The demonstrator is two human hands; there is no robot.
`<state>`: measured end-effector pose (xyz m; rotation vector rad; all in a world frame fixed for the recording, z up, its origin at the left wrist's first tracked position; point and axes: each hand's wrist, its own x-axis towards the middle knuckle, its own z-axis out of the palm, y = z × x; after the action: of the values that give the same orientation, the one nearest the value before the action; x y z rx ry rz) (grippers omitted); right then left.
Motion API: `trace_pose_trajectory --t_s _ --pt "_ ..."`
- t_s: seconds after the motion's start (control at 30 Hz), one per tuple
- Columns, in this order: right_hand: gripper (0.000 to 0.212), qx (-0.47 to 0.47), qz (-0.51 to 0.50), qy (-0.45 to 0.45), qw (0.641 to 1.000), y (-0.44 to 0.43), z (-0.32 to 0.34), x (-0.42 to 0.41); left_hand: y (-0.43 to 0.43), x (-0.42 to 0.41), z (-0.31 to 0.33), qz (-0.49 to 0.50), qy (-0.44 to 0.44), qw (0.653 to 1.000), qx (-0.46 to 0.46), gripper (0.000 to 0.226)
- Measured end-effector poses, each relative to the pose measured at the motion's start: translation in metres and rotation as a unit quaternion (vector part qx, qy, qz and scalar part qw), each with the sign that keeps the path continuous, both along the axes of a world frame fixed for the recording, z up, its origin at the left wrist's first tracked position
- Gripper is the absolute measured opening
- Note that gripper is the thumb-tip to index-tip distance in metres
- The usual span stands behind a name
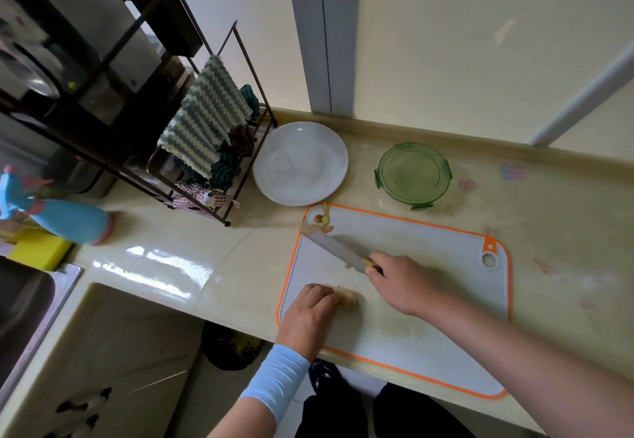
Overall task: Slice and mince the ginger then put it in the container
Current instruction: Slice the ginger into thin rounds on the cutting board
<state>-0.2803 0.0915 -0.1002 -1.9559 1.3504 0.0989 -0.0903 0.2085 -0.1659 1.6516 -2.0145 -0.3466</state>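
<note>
With our left hand (310, 314) curled over the ginger (347, 297) and our right hand (401, 283) gripping the knife (334, 248), we should tuck fingertips back and slice thinly.

The scene was recorded from one wide-angle camera worn on the head, pointed forward and steeply down at the table (549, 204), with the wall (480, 43) behind it taken in at the top. The cutting board (429, 259) was framed close, low and right of centre. The left hand (308, 314) and right hand (401, 283) were seen from above and behind, and the sink (20, 307) was caught at the bowed left edge.
</note>
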Motion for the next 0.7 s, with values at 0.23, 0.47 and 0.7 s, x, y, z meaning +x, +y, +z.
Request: trace_pose_trajectory --t_s 0.23,0.47,0.7 --pt "0.023 -0.104 0.004 0.025 0.994 -0.002 0.013 -0.014 -0.023 0.013 0.022 0.174 0.106 0.979 0.027 0.015" --pt "0.015 -0.017 -0.129 -0.027 0.991 -0.003 0.011 -0.014 -0.084 0.018 0.055 0.225 0.145 0.939 0.215 0.013" --pt "0.019 0.052 -0.248 -0.083 0.964 -0.011 0.011 -0.018 -0.108 -0.021 0.035 -0.004 -0.107 0.946 0.306 0.033"
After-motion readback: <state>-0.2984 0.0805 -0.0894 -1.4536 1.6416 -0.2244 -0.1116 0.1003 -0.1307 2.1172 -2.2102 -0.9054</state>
